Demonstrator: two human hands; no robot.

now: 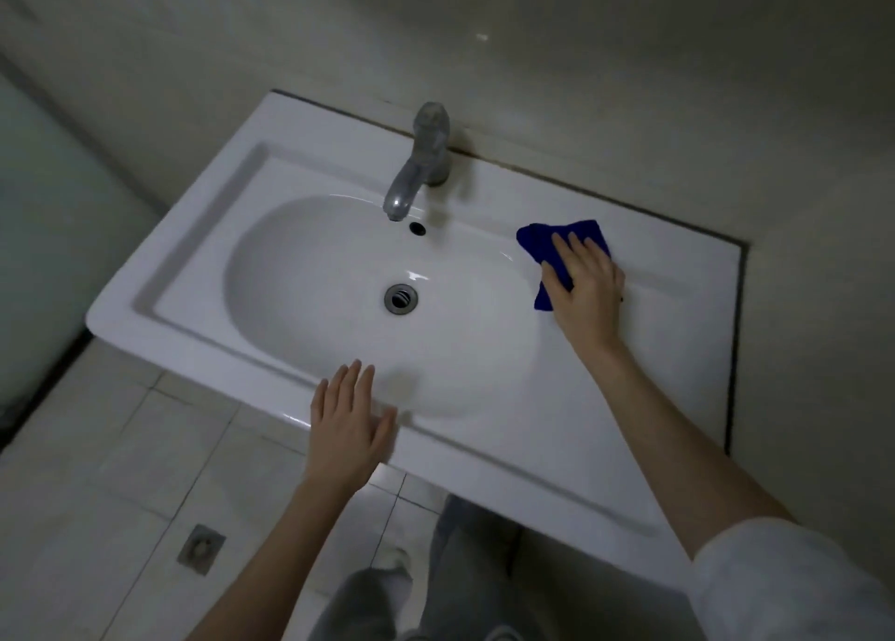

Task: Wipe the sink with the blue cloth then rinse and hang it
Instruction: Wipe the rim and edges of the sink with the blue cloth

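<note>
A white ceramic sink (203, 272) with an oval basin fills the middle of the head view. The blue cloth (542, 243) lies crumpled on the flat ledge at the basin's right rim. My right hand (583, 284) presses down on the cloth with straight fingers, covering most of it. My left hand (346, 420) rests flat on the sink's front edge, fingers spread and straight, holding nothing. A metal tap (421, 161) stands at the back, its spout over the basin, with no water running. The drain (401, 298) sits in the basin's centre.
The wall runs close behind and to the right of the sink. Pale floor tiles with a floor drain (201, 548) lie below the front edge. My legs and a shoe (394, 565) show under the sink's front. An overflow hole (417, 227) sits below the spout.
</note>
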